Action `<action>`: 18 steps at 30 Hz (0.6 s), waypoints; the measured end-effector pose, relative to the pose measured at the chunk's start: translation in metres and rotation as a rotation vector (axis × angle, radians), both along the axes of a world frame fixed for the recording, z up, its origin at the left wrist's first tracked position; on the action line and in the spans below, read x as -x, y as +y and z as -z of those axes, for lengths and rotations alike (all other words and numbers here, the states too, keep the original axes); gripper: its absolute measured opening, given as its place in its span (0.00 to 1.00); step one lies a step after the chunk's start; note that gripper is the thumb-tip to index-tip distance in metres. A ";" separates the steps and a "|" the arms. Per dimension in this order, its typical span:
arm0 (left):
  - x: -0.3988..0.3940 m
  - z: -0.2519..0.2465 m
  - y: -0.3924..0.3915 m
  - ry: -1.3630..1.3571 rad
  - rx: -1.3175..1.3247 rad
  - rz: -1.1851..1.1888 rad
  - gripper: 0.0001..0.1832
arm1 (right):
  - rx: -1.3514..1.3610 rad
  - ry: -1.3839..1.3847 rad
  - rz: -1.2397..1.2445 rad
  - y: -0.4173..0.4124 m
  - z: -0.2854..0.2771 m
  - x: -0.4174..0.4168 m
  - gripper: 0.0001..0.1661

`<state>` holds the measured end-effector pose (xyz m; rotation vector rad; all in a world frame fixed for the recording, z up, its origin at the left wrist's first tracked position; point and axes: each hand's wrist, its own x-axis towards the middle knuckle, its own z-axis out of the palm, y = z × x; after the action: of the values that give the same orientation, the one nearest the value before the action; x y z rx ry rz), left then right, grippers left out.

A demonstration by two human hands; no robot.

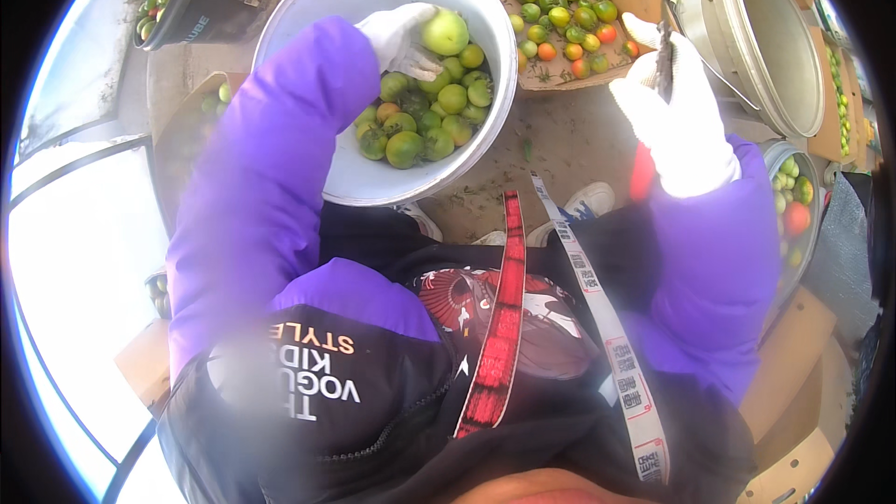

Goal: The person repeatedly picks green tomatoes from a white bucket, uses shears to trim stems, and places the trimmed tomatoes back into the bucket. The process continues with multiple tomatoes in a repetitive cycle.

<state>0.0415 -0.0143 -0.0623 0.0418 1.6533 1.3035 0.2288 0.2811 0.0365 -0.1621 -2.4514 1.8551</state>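
My left hand [404, 42], in a white glove, holds a large pale green tomato [445, 32] inside a white plastic bucket [294, 28]. Below it lie several green tomatoes [404, 148], a few tinged orange. My right hand [672, 91], gloved in white, is raised to the right of the bucket, closed around a dark narrow tool [664, 59]; its kind cannot be told. A bit of green stem or leaf shows at the tool's far end. Something red hangs below that hand, partly hidden.
A cardboard box [581, 80] of green and red tomatoes stands beyond the bucket. At right are stacked empty buckets [770, 49] and a tomato-filled bucket [794, 203]. A black bucket [224, 0] of tomatoes stands upper left. Two straps [504, 294] hang before my body.
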 end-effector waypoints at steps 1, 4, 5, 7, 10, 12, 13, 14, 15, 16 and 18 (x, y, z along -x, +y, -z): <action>-0.019 -0.045 0.001 -0.107 -0.224 -0.111 0.35 | -0.087 0.003 0.006 -0.003 0.002 -0.003 0.34; -0.044 -0.092 0.000 -0.143 -0.562 -0.133 0.42 | -0.385 0.151 -0.065 -0.014 0.001 -0.012 0.35; -0.049 -0.097 0.001 -0.051 -0.586 -0.125 0.38 | -0.363 0.253 -0.084 -0.019 0.008 -0.014 0.35; -0.060 -0.098 0.002 0.125 -0.639 -0.123 0.34 | -0.475 0.220 -0.150 -0.032 -0.003 -0.016 0.33; -0.079 -0.099 0.019 0.426 -0.595 -0.119 0.38 | -0.549 0.345 -0.108 -0.045 0.006 -0.015 0.29; -0.087 -0.099 0.029 0.491 -0.617 -0.075 0.39 | -0.569 0.339 -0.056 -0.046 0.004 -0.013 0.28; -0.088 -0.099 0.032 0.521 -0.605 -0.051 0.39 | -0.575 0.336 -0.034 -0.045 0.004 -0.012 0.28; -0.089 -0.099 0.034 0.550 -0.594 -0.027 0.39 | -0.621 0.350 -0.046 -0.043 0.006 -0.012 0.28; -0.090 -0.100 0.035 0.582 -0.580 -0.003 0.39 | -0.664 0.368 -0.059 -0.042 0.009 -0.012 0.28; -0.094 -0.104 0.039 0.576 -0.627 -0.025 0.38 | -0.708 0.385 -0.072 -0.041 0.010 -0.012 0.28; -0.093 -0.102 0.039 0.623 -0.532 -0.031 0.37 | -0.763 0.382 -0.042 -0.043 0.009 -0.010 0.28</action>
<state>0.1342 0.0249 0.0395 0.8136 1.7477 1.8439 0.2387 0.2380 0.0272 0.2585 -2.6587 0.7449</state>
